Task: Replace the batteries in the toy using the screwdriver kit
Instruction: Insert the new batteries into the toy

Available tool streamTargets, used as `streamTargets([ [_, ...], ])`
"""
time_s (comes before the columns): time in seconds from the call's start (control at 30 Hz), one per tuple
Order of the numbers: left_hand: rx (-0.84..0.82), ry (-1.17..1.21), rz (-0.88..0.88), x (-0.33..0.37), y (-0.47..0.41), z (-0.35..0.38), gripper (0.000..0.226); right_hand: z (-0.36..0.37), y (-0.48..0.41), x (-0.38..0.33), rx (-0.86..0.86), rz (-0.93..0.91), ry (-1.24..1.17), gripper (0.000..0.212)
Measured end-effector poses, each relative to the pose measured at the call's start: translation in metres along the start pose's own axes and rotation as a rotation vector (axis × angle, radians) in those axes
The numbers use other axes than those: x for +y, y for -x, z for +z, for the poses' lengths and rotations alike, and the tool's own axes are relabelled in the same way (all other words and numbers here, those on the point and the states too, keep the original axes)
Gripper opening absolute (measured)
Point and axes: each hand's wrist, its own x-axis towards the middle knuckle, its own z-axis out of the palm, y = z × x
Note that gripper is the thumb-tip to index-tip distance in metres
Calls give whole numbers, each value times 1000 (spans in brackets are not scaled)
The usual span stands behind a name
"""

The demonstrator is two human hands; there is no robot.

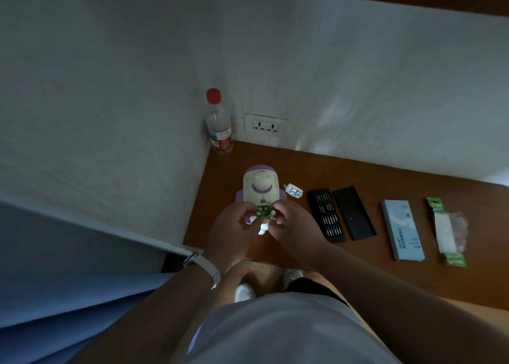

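A cream and purple rocket-shaped toy (pixel 260 187) lies face down near the left end of the wooden table (pixel 385 176). At its near end a small green circuit board (pixel 265 213) with round button cells is exposed. My left hand (pixel 234 226) and my right hand (pixel 289 220) both pinch this board from either side. A small white cover piece (pixel 294 190) lies just right of the toy. The open screwdriver kit tray (pixel 326 216) with several bits lies to the right, its black lid (pixel 354 212) beside it.
A plastic water bottle with a red cap (pixel 219 124) stands in the corner by a wall socket (pixel 265 126). A light blue box (pixel 403 230) and a green battery pack (pixel 447 231) lie further right. The wall borders the table's left and back.
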Motion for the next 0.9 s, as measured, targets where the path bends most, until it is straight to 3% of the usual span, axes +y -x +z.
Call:
streamTargets([
  [0.37,-11,-158,80,-2,-4,7,20,0,-3,5,-19,-110,49,20],
  [0.6,-12,-134,95,-6,-2,6,22,-2,-2,8,-47,-120,37,22],
  [0.77,38,-7,-4,-17,-4,7,28,-1,0,13,-9,-45,-33,18],
  [0.9,57,114,-159,-20,-13,4,39,2,-2,16,43,82,-152,30],
])
